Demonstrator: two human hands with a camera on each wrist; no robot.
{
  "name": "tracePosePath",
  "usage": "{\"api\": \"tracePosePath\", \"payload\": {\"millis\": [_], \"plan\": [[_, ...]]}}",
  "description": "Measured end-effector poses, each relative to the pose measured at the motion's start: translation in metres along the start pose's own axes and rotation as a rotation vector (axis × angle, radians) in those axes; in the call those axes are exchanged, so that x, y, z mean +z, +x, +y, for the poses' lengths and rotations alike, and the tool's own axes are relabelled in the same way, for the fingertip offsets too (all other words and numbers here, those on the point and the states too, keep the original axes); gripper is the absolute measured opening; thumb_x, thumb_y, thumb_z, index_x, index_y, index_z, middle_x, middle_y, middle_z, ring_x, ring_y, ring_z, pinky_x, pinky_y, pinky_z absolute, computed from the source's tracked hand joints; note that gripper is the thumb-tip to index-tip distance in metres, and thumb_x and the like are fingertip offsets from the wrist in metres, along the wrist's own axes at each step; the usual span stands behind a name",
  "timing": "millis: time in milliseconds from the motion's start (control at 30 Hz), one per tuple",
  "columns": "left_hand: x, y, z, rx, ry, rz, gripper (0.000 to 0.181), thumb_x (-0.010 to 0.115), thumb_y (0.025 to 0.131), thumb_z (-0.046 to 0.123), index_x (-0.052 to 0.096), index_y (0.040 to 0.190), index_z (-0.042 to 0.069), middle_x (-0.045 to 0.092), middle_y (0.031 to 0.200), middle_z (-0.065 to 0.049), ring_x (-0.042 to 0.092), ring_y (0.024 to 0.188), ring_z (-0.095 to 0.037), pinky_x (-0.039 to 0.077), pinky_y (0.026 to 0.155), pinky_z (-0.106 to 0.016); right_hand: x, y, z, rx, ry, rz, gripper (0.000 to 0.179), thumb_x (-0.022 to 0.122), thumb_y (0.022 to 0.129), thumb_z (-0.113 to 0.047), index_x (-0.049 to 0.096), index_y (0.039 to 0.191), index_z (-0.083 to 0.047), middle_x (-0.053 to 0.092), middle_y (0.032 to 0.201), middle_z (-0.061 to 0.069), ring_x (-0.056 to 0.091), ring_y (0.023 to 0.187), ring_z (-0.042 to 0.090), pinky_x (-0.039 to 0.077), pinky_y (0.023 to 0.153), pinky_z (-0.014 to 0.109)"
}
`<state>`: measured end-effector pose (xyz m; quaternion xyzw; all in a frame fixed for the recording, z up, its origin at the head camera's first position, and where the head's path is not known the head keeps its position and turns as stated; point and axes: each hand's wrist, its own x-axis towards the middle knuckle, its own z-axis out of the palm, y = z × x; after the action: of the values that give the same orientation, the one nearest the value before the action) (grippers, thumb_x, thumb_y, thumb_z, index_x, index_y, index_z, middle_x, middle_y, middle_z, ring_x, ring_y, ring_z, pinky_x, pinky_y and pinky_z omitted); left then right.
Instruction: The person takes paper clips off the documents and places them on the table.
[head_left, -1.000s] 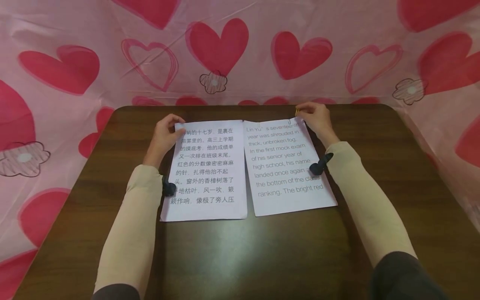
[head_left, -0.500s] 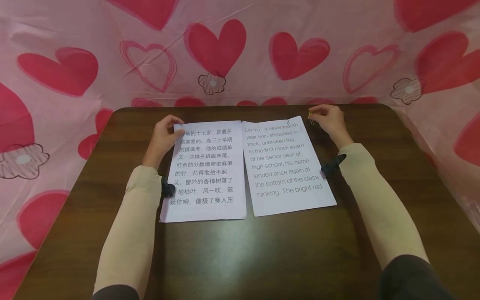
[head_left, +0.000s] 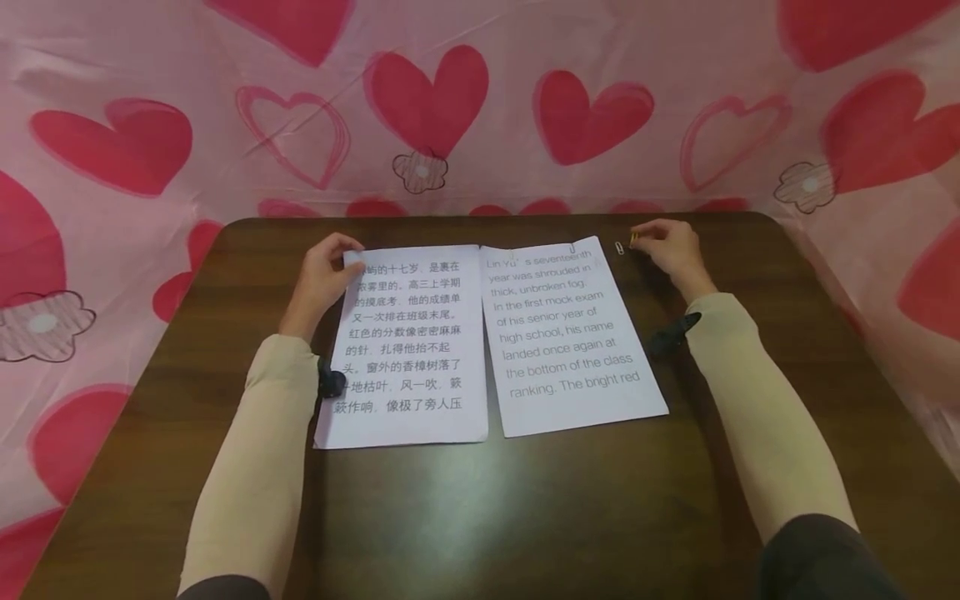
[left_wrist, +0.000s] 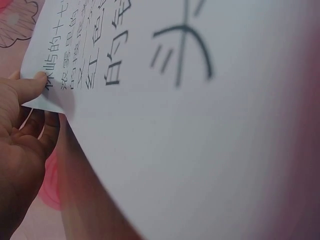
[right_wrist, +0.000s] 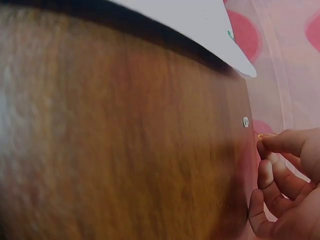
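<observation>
On the left, the left hand (head_left: 324, 271) pinches the top left corner of the left paper (head_left: 405, 342), with the thumb on top and fingers under it. The left paper lies on the table (head_left: 420, 517). Just beside it is the right paper (head_left: 573, 337), turned a little. A green clip (right_wrist: 231, 35) is on its top edge. Past its top right corner, a white clip (head_left: 619, 247) lies on the table, apart from the paper. Farthest right, the right hand (head_left: 672, 250) has its fingers pinched narrow on a yellow clip (head_left: 635, 237), near the white clip. I think the step in hand is moving the little clips. The next move calls for a gentle, careful pinch, because the yellow clip is tiny, with the left paper held still.
</observation>
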<state>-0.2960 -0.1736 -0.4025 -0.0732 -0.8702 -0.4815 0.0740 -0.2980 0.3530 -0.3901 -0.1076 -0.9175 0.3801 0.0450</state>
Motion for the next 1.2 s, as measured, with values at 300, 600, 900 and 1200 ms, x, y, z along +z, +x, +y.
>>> {"api": "tracePosePath", "payload": {"millis": [300,600,900,1200], "plan": [[0.004,0.009,0.007,0.012,0.003,0.003,0.023,0.064,0.093,-0.001,0.062,0.116,-0.002,0.067,0.116,-0.027,0.057,0.099,-0.031,0.038,0.09,-0.027,-0.017,0.006,0.001,-0.02,-0.066,0.019,0.035,0.068,0.095,-0.025,0.069,0.124,-0.006,0.068,0.122,0.022,0.054,0.075,0.001,0.043,0.064,0.014],[0.006,0.008,0.007,0.032,-0.014,-0.005,0.023,0.066,0.093,-0.002,0.061,0.115,-0.003,0.068,0.114,-0.027,0.058,0.095,-0.031,0.039,0.085,-0.023,-0.021,0.006,0.005,-0.046,-0.086,-0.005,0.037,0.066,0.097,-0.026,0.066,0.126,-0.004,0.066,0.125,0.027,0.06,0.103,0.032,0.043,0.075,0.029],[-0.003,-0.009,-0.004,0.046,0.008,-0.015,0.023,0.066,0.091,-0.004,0.062,0.114,-0.006,0.068,0.113,-0.029,0.058,0.094,-0.034,0.039,0.083,-0.023,-0.001,-0.007,0.014,-0.047,-0.081,-0.047,0.038,0.063,0.098,-0.027,0.066,0.127,-0.003,0.065,0.124,0.028,0.061,0.107,0.039,0.046,0.079,0.036],[-0.004,-0.017,-0.002,0.013,0.053,-0.016,0.023,0.066,0.092,-0.001,0.062,0.115,-0.002,0.067,0.118,-0.026,0.058,0.101,-0.035,0.041,0.093,-0.038,0.001,-0.015,0.016,-0.08,-0.085,-0.041,0.035,0.063,0.098,-0.024,0.066,0.125,-0.002,0.066,0.123,0.028,0.061,0.108,0.042,0.049,0.087,0.048]]}}
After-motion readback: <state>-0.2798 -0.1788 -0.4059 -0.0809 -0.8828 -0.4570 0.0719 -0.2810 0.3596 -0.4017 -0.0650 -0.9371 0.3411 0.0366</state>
